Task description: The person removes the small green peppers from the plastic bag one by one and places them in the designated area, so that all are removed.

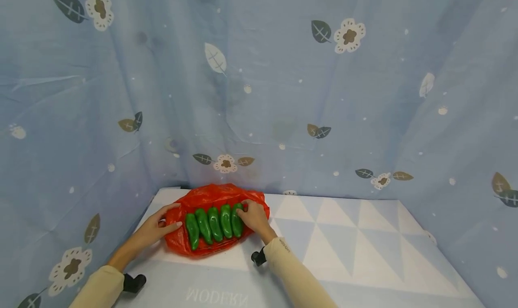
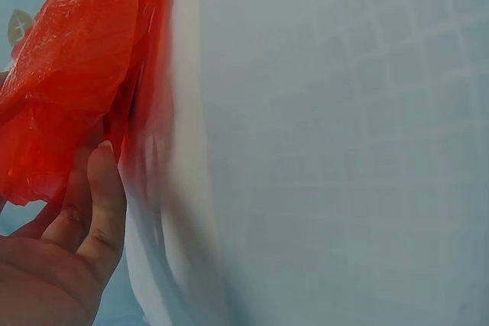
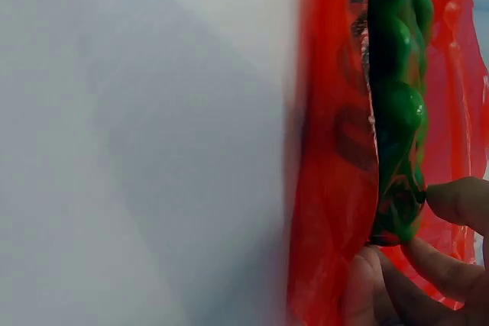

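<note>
Several glossy green peppers (image 1: 215, 224) lie side by side in a slanted row on a crumpled red plastic bag (image 1: 210, 192). My right hand (image 1: 256, 218) is at the rightmost pepper (image 1: 237, 221), pinching its upper end between thumb and fingers. In the right wrist view, fingertips close on the end of the nearest green pepper (image 3: 401, 104), beside the bag's edge (image 3: 332, 143). At the bag's left side is my left hand (image 1: 155, 227), thumb and index finger spread over its edge. Its extended fingers touch the red plastic (image 2: 69, 74) in the left wrist view.
The bag lies at the back left of a table covered with a white and grey-blue triangle-patterned cloth (image 1: 336, 245). Blue floral curtains (image 1: 275, 96) hang behind it and along both sides. A black wrist device (image 1: 258, 256) sits beside the right sleeve.
</note>
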Available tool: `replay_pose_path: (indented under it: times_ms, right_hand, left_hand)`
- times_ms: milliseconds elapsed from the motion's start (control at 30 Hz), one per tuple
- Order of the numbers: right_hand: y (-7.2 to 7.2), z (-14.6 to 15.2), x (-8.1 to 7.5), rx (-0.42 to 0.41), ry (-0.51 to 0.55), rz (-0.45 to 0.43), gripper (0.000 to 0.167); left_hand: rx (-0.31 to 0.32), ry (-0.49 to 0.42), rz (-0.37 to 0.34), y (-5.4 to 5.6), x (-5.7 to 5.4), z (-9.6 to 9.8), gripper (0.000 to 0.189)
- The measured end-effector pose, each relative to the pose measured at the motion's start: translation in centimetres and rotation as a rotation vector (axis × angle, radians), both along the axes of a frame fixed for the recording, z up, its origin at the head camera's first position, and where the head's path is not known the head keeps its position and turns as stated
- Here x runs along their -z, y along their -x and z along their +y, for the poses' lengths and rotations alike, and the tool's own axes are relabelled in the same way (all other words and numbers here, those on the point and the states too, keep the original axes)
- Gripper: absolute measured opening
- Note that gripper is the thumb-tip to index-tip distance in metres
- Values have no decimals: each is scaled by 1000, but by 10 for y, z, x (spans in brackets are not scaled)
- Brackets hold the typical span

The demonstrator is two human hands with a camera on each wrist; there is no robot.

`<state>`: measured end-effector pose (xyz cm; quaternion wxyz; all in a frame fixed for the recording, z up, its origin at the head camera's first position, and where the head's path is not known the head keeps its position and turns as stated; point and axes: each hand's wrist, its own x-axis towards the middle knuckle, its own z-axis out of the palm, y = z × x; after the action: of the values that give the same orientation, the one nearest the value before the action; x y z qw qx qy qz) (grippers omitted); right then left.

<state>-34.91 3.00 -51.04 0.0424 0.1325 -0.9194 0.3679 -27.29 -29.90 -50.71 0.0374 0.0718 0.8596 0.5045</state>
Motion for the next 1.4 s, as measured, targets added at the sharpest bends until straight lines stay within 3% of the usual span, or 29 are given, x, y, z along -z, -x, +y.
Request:
replay_pose_path:
  times_ms: [167,500,867,1200,1400]
  right_hand:
    - [5,-2,3,34,35,-85,40]
    - [10,-6,3,98,94,-221,35]
    - [10,-3,-8,56,46,-263,24]
    - [2,5,-20,9,234,-367,19]
    - [1,11,-22,-56,293,-415,18]
  left_hand:
    - [23,-18,7,-1,0,1,71]
    - [7,-24,-8,0,-1,1,73]
    - [3,-23,-21,0,-1,2,73]
    - [-5,-5,-38,0,-2,1,73]
    - [-3,-14,-58,0,-1,0,73]
